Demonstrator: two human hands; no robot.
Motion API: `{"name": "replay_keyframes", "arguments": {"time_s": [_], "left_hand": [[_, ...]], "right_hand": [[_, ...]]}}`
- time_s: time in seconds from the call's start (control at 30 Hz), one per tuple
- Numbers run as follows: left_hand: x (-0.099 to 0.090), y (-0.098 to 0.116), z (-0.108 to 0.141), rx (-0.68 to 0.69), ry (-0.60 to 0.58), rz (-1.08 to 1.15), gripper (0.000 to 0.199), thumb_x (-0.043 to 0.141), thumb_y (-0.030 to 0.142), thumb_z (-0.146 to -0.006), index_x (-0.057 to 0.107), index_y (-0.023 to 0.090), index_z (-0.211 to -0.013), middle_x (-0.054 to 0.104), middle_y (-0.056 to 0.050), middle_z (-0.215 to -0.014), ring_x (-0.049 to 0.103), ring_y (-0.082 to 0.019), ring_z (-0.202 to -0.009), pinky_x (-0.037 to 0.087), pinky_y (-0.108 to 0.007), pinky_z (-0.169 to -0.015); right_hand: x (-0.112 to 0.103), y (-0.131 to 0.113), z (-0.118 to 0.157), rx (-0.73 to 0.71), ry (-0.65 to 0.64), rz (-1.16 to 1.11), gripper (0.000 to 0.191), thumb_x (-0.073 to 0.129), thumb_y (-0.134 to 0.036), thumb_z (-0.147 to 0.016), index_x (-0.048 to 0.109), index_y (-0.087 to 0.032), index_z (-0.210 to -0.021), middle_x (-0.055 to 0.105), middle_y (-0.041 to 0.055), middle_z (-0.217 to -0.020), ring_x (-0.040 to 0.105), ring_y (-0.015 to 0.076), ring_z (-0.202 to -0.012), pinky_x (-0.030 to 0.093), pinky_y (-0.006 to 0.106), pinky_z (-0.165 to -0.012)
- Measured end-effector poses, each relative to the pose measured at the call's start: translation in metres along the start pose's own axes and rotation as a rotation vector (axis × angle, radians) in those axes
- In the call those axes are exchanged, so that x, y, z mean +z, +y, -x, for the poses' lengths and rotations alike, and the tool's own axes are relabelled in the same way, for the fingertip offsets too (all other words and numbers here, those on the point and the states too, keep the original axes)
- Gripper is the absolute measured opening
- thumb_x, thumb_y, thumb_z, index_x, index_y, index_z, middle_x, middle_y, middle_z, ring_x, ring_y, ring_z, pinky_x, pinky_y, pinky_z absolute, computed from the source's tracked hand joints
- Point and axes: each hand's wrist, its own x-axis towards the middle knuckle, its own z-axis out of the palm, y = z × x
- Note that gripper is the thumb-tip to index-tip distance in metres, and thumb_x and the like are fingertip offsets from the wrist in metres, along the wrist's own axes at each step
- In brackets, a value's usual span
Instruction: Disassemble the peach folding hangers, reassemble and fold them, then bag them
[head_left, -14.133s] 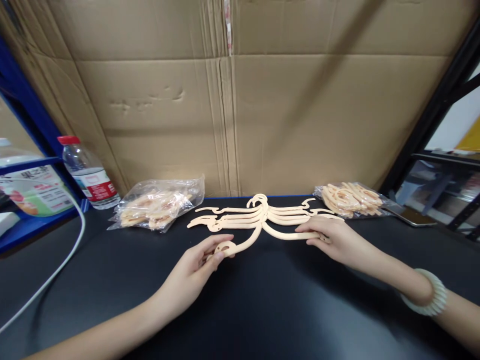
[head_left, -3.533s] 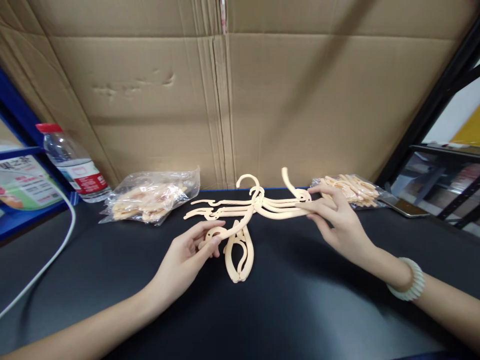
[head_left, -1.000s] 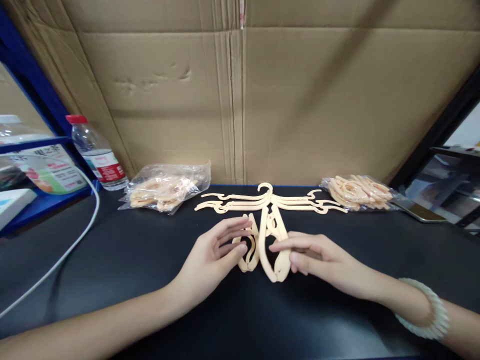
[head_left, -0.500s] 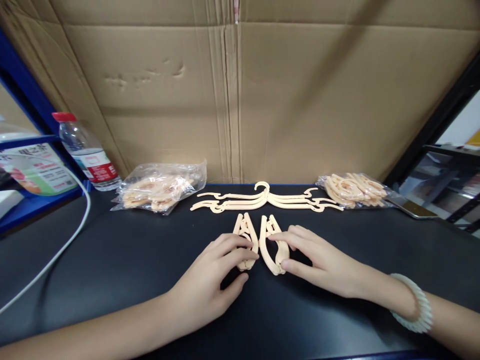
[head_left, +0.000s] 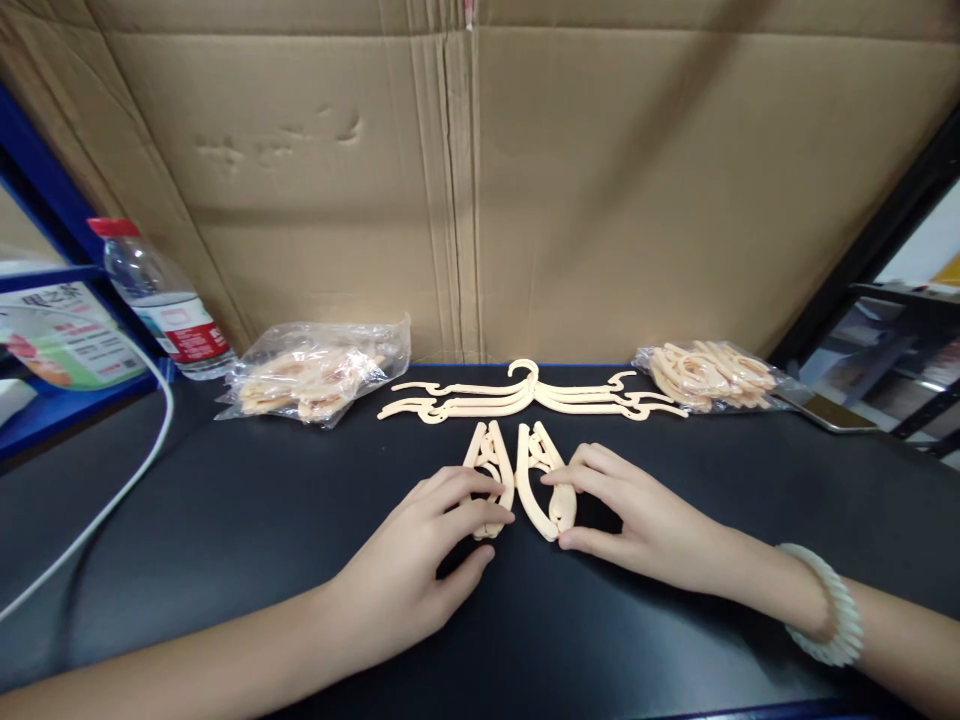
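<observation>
Left hand (head_left: 435, 540) over left folded hanger (head_left: 507, 466), right hand (head_left: 637, 510) touching right folded hanger (head_left: 528, 492)

Both hands are loose, thumbs apart from fingers. The cream hangers lie side by side on a black table (head_left: 540, 630). Beyond, unfolded hangers (head_left: 487, 410) lie between two clear plastic bags (head_left: 390, 350) of cream pieces (head_left: 712, 375).

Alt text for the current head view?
A person's left hand covers part of one folded hanger; the right hand touches another folded hanger beside it on a black table. Behind them, unfolded hangers lie stretched out between a left plastic bag and a right plastic bag.
</observation>
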Motion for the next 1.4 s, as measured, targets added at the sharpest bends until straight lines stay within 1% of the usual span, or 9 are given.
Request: {"name": "replay_keyframes", "arguments": {"time_s": [0.17,0.4,0.5,0.6,0.73,0.8,0.97,1.07,1.4], "left_hand": [[0.000,-0.003,-0.001,0.009,-0.008,-0.010,0.033,0.050,0.012,-0.086,0.061,0.024,-0.115,0.056,-0.006,-0.126,0.048,-0.022,-0.121,0.044,-0.040,-0.103],[-0.002,-0.002,-0.001,0.018,-0.014,-0.003,0.031,0.051,0.014,-0.087,0.060,0.023,-0.115,0.057,-0.006,-0.127,0.046,-0.022,-0.125,0.042,-0.041,-0.106],[-0.005,-0.002,-0.003,0.036,0.032,0.026,0.029,0.051,0.013,-0.087,0.059,0.022,-0.114,0.060,-0.006,-0.124,0.046,-0.021,-0.126,0.041,-0.039,-0.107],[-0.009,-0.006,-0.006,0.036,0.097,0.046,0.027,0.050,0.013,-0.088,0.060,0.023,-0.112,0.063,-0.005,-0.119,0.050,-0.020,-0.122,0.044,-0.039,-0.105],[-0.014,-0.019,-0.009,-0.023,0.183,0.031,0.022,0.051,0.017,-0.089,0.062,0.023,-0.108,0.065,-0.005,-0.113,0.055,-0.021,-0.114,0.047,-0.039,-0.100],[-0.016,-0.026,-0.010,-0.059,0.204,0.029,0.021,0.051,0.020,-0.089,0.062,0.023,-0.108,0.065,-0.005,-0.112,0.058,-0.021,-0.110,0.048,-0.039,-0.098],[-0.016,-0.032,-0.011,-0.137,0.176,0.048,0.021,0.051,0.024,-0.090,0.063,0.024,-0.107,0.066,-0.003,-0.111,0.061,-0.020,-0.105,0.050,-0.036,-0.095],[-0.016,-0.030,-0.011,-0.128,0.169,0.054,0.021,0.050,0.023,-0.090,0.062,0.023,-0.107,0.066,-0.003,-0.111,0.061,-0.020,-0.106,0.049,-0.035,-0.095],[-0.017,-0.029,-0.011,-0.110,0.182,0.053,0.021,0.049,0.022,-0.090,0.063,0.023,-0.105,0.067,-0.003,-0.109,0.062,-0.020,-0.104,0.051,-0.035,-0.094]], "right_hand": [[0.000,0.003,0.001,0.000,0.008,0.009,0.039,0.063,-0.039,-0.087,0.054,-0.021,-0.120,0.057,0.0059,-0.102,0.051,0.0206,-0.100,0.044,0.035,-0.091],[-0.002,0.004,0.001,-0.005,0.001,-0.021,0.039,0.064,-0.039,-0.086,0.055,-0.020,-0.119,0.057,0.0060,-0.103,0.051,0.0201,-0.101,0.043,0.035,-0.092],[-0.004,0.004,0.000,-0.009,0.016,-0.060,0.038,0.063,-0.038,-0.087,0.055,-0.020,-0.120,0.057,0.0055,-0.101,0.051,0.0189,-0.099,0.044,0.033,-0.089],[-0.006,0.004,0.000,0.004,0.050,-0.063,0.034,0.059,-0.036,-0.090,0.056,-0.020,-0.120,0.057,0.0045,-0.094,0.053,0.0174,-0.091,0.045,0.032,-0.083],[-0.009,0.008,-0.001,0.055,0.112,-0.052,0.028,0.052,-0.035,-0.093,0.060,-0.020,-0.115,0.057,0.0033,-0.086,0.053,0.0152,-0.079,0.044,0.028,-0.070],[-0.011,0.012,-0.002,0.085,0.142,-0.049,0.026,0.051,-0.035,-0.093,0.063,-0.020,-0.111,0.058,0.0027,-0.081,0.053,0.0143,-0.073,0.043,0.026,-0.065],[-0.017,0.023,-0.003,0.123,0.154,-0.006,0.022,0.050,-0.030,-0.092,0.067,-0.018,-0.099,0.060,0.0017,-0.074,0.050,0.0127,-0.064,0.040,0.026,-0.061],[-0.018,0.026,-0.004,0.136,0.155,-0.001,0.021,0.050,-0.028,-0.091,0.067,-0.017,-0.095,0.062,0.0024,-0.075,0.051,0.0125,-0.064,0.040,0.025,-0.060],[-0.016,0.026,-0.005,0.129,0.134,-0.011,0.021,0.049,-0.027,-0.091,0.067,-0.017,-0.092,0.064,0.0032,-0.078,0.051,0.0123,-0.064,0.040,0.025,-0.059]]}}
